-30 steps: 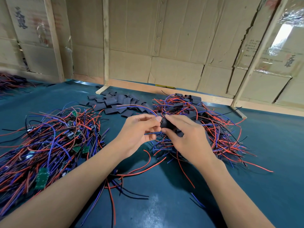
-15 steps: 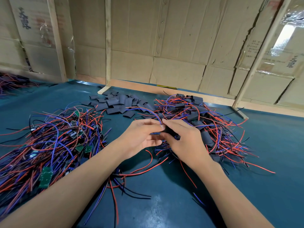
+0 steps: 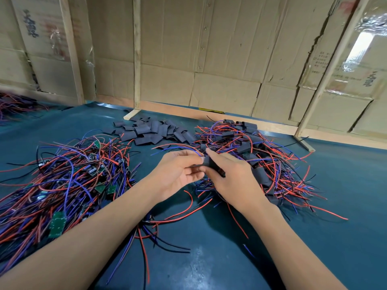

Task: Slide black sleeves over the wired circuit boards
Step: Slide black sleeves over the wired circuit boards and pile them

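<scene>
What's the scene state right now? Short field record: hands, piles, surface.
left hand: pinches one end of the black sleeve, wires trailing from it
right hand: grips the black sleeve from the other side
bare boards pile: person's left, green boards with red, blue and black wires
empty sleeves pile: far centre, flat black pieces
sleeved pile: person's right, behind the right hand
surface: dark teal mat
backdrop: cardboard panels on wooden posts

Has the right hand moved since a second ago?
Barely. The right hand still pinches the black sleeve against the left hand, in front of the loose sleeve pile; the camera shifted, not the hand.
</scene>
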Tool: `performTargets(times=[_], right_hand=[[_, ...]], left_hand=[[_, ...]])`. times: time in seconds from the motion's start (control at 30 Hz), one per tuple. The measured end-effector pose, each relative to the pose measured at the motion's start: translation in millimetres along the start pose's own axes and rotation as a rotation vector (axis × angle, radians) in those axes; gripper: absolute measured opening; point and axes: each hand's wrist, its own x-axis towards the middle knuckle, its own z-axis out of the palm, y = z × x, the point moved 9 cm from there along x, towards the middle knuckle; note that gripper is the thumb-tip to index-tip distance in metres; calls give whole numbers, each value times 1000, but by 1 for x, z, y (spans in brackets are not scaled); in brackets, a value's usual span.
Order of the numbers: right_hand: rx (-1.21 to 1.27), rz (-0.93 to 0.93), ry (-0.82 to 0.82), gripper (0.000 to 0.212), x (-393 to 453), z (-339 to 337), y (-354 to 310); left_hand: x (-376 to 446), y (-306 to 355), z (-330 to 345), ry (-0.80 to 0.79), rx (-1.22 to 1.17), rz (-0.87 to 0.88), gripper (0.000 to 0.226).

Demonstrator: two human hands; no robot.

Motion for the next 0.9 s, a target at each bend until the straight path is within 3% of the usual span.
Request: performTargets(times=[0.17, 0.23, 0.33, 0.43, 0.5, 0.57, 0.63, 0.8, 0.9], right_hand=[[40, -32, 51, 45, 3, -11, -7], [71, -47, 103, 44, 4, -22, -11], [69, -10, 183, 44, 12, -48, -13], [208, 187, 208, 44, 31, -75, 3], [347, 358, 164, 42, 50, -88, 24], [356, 491, 58, 38, 68, -96, 47], [147, 564, -62, 31, 80, -105, 68], [-520, 657, -468, 41, 59, -76, 96], [-799, 618, -377, 75, 48, -59, 75]], left_hand=[[-3, 5, 6, -59, 29, 8, 8], [-1, 12, 3, -73, 118, 8, 14], [11, 26, -15, 8, 520, -9, 23], [34, 57, -53, 306, 834, 158, 19], [50, 77, -73, 456, 1184, 265, 15], [72, 74, -87, 432, 1555, 182, 24], [86, 67, -100, 396, 1745, 42, 40], [100, 70, -99, 358, 1834, 24, 30], [98, 73, -99, 357, 1778, -40, 29]])
